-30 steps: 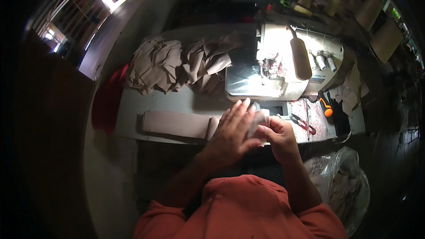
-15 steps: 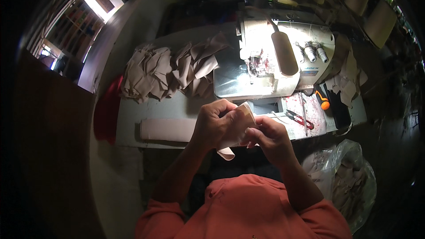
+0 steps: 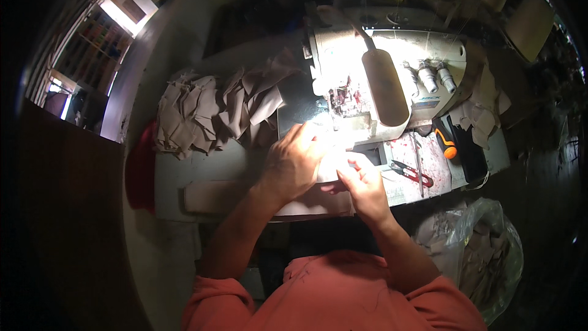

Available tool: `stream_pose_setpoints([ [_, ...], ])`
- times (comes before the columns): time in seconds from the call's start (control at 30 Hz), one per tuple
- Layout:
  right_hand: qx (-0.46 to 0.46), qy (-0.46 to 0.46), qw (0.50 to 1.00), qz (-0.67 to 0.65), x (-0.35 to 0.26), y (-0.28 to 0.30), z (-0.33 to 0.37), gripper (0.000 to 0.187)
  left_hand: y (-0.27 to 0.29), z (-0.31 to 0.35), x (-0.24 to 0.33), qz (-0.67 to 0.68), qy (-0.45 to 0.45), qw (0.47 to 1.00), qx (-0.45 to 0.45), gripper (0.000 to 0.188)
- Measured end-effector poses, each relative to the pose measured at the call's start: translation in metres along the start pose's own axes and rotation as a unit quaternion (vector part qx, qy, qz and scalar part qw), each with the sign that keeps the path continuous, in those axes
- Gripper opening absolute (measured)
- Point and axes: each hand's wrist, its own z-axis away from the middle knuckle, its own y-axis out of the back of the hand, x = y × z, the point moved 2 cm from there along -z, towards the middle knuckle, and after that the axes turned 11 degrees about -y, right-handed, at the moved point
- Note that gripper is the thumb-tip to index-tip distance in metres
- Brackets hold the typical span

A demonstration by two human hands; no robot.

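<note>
A pale fabric piece (image 3: 331, 162), washed out by the lamp's glare, is held between my two hands at the front of the sewing machine (image 3: 422, 61). My left hand (image 3: 293, 162) is closed on its left side, fingers close to the needle area. Lower on the right side, my right hand (image 3: 362, 185) pinches the same piece between thumb and fingers. A long folded strip of beige cloth (image 3: 214, 199) lies on the table edge beneath my left forearm. Glare hides the fabric's outline and the fingertips of my left hand.
Heaped beige fabric pieces (image 3: 190, 110) lie left of the machine. Red-handled thread snips (image 3: 411, 173) and a dark tool with an orange end (image 3: 450, 152) lie at right. A clear plastic bag (image 3: 511, 251) of scraps stands low right; thread cones (image 3: 531, 27) rise behind.
Both hands have moved forward with the fabric piece, toward the machine's needle area and into the bright light. The view has shifted slightly.
</note>
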Motion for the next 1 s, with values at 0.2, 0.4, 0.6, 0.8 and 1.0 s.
stream_pose_setpoints([
  [0.2, 0.013, 0.056, 0.998, -0.008, -0.010, -0.009, -0.003, 0.026, -0.002, -0.014, -0.017, 0.070, 0.064, 0.995, 0.017, 0.009],
  [0.4, 0.005, 0.035, 0.999, 0.004, -0.016, -0.006, -0.016, 0.019, -0.005, -0.020, -0.022, 0.009, 0.008, 0.998, 0.057, 0.012],
  [0.6, 0.011, 0.015, 1.000, 0.002, -0.016, -0.007, -0.023, 0.021, -0.010, -0.004, -0.017, 0.040, 0.032, 0.996, 0.074, 0.014],
  [0.8, 0.027, 0.016, 0.999, -0.008, -0.014, 0.013, 0.001, 0.023, -0.016, -0.021, -0.076, 0.041, 0.051, 0.993, -0.100, 0.033],
  [1.0, 0.043, 0.030, 0.997, 0.062, 0.000, 0.027, 0.031, 0.019, -0.014, -0.017, -0.130, -0.306, -0.176, 0.936, 0.001, 0.026],
])
